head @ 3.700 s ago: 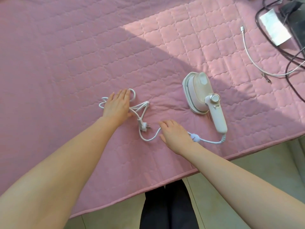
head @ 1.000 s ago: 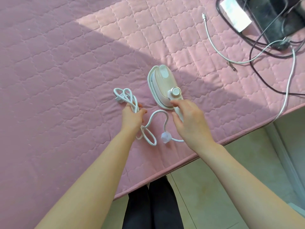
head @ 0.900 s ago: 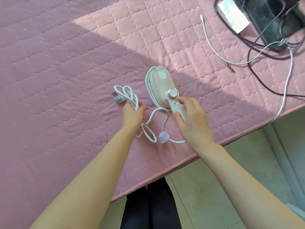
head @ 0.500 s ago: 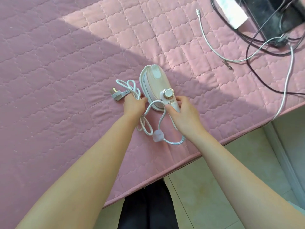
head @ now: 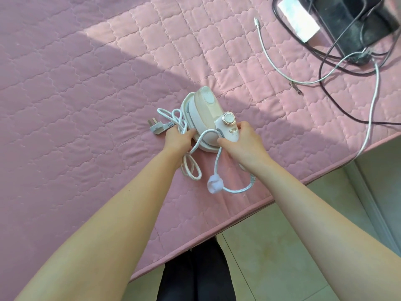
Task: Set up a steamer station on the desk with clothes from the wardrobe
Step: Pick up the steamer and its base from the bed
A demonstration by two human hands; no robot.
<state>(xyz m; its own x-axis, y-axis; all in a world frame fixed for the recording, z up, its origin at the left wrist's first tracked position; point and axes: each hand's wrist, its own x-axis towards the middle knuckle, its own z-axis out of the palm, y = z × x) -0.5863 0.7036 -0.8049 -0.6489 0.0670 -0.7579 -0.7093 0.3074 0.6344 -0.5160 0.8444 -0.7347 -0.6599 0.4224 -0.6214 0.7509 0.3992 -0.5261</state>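
A small pink and white handheld steamer (head: 206, 114) lies on the pink quilted cover (head: 86, 94) near its front edge. My right hand (head: 243, 146) grips the steamer's white handle just below the round gold dial. My left hand (head: 178, 141) holds the gathered loops of the white power cord (head: 217, 168) right beside the steamer's base. The cord's plug (head: 157, 127) rests on the cover to the left of my left hand. A loose loop with a white cord tie trails toward the edge between my wrists.
At the back right lie a black device (head: 347, 22) with a white label, black cables (head: 334, 98) and a white charging cable (head: 280, 68), one white lead hanging over the edge. Pale floor tiles (head: 293, 246) and my dark trouser legs show below the edge.
Both hands have closed in on the steamer. My left hand brought the cord bundle up against the steamer's base, and my right hand slid higher on the handle.
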